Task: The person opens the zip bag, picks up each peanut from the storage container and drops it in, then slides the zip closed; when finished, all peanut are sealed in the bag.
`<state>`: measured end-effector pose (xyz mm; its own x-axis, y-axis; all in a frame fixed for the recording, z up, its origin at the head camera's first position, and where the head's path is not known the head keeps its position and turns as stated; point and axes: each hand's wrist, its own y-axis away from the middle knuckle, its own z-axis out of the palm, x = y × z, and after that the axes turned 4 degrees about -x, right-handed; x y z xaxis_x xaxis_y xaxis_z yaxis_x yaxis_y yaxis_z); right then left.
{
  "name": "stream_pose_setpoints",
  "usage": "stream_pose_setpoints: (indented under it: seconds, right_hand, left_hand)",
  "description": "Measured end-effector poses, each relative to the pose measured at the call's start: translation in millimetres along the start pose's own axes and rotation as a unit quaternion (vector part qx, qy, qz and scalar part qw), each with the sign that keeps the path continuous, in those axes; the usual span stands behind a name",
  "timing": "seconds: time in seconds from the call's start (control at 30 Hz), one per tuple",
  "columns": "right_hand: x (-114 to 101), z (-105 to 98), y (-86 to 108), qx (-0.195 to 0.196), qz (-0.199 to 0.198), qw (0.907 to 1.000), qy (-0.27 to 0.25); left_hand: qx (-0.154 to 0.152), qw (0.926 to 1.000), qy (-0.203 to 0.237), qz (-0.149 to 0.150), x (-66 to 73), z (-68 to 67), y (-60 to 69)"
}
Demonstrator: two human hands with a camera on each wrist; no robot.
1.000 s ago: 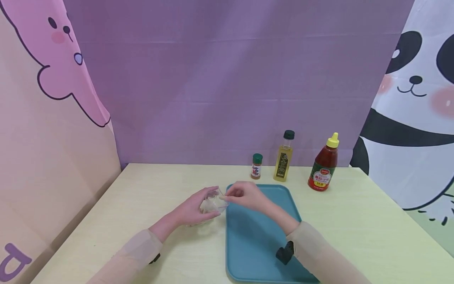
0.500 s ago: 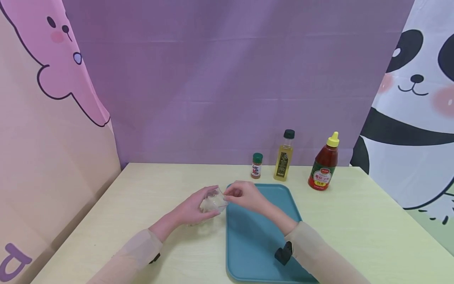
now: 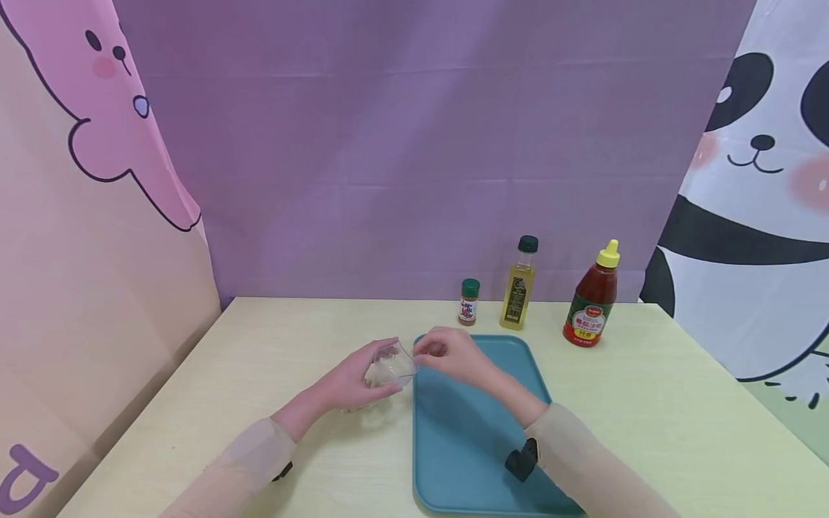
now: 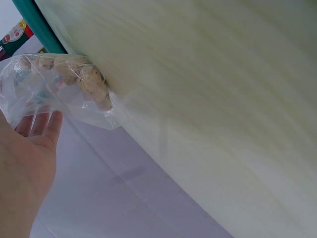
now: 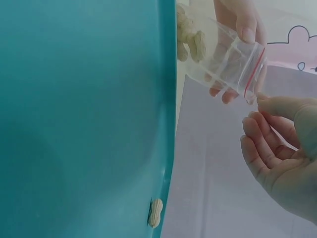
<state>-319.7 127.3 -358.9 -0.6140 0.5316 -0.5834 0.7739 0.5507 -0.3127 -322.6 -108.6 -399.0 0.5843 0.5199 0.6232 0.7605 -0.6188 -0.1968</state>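
A clear zip bag (image 3: 392, 365) with a red seal line holds several unshelled peanuts (image 4: 91, 82). My left hand (image 3: 355, 378) grips it from the left, thumb and fingers on opposite sides, its mouth turned to the right. My right hand (image 3: 453, 354) is at that mouth; in the right wrist view its thumb and index finger pinch the bag's corner beside the red line, while the other fingers curl loosely. The blue tray (image 3: 479, 446) lies below my right forearm. A single peanut (image 5: 155, 213) sits against its rim in the right wrist view.
Along the table's back stand a small green-capped spice jar (image 3: 469, 302), an oil bottle (image 3: 517, 295) and a ketchup bottle (image 3: 591, 306) with a yellow cap. A purple cloth (image 3: 388, 144) hangs behind the pale table (image 3: 291, 338).
My right hand has shifted slightly right along the bag's mouth. A pale bit seen at its fingertips a second ago is no longer visible. My left hand and the bag barely move.
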Motion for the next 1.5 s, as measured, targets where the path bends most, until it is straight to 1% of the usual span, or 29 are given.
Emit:
stream_pose_setpoints:
  seconds: [0.3,0.53,0.7,0.87,1.07,1.3,1.5]
  right_hand:
    - [13.8,-11.1,1.8,0.022,0.02,0.9994,0.016]
    - [31.4,-20.1,4.1,0.044,0.077,0.996,0.017]
    - [47.8,-24.9,7.1,0.049,0.089,0.9947,0.018]
    - [62.1,-27.8,9.2,0.03,0.105,0.9938,0.019]
    - [73.9,-27.3,8.2,-0.005,0.127,0.9907,0.048]
    - [75.4,-25.5,9.0,-0.044,0.133,0.9872,0.077]
    - [76.3,-25.8,9.7,-0.068,0.139,0.9845,0.083]
  left_hand:
    - [0.001,1.0,0.003,0.0,-0.1,-0.5,-0.2]
    - [-0.002,1.0,0.003,-0.007,0.7,-0.6,0.0]
    - [-0.003,0.9999,0.005,-0.009,0.7,-0.1,-0.2]
    - [-0.004,0.9999,-0.002,-0.01,0.9,-0.1,-0.3]
    - [-0.005,0.9999,-0.005,-0.013,0.2,-0.4,-0.8]
    - [-0.007,0.9998,-0.004,-0.016,-0.6,-0.4,-0.6]
    - [-0.005,0.9999,-0.006,-0.009,-0.3,-0.8,-0.6]
